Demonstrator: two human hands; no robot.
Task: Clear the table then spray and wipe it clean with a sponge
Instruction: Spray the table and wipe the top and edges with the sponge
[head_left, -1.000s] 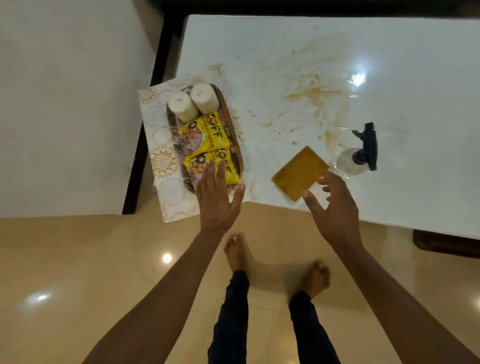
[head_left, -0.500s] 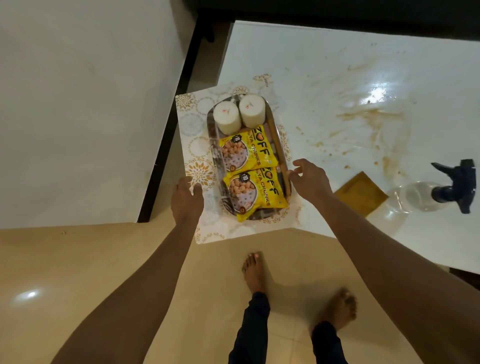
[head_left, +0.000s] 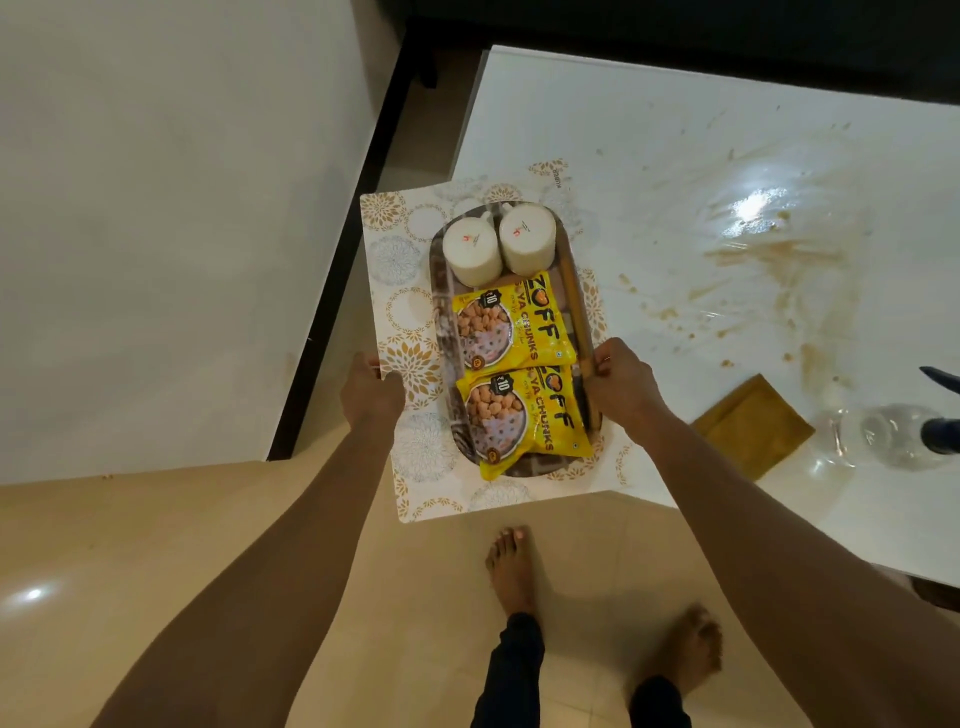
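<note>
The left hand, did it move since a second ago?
Yes. The left hand went left, from over the near packet to the mat's left edge, which it now grips.

I read "ZOFF", "CHUNKS" and "10" on both yellow packets; "KUBBER" on the placemat's far edge.

Looks like a home — glossy beige tiled floor, bare feet, a white glass-topped table with a patterned placemat, two mugs and snack packets — domestic, lived-in.
</note>
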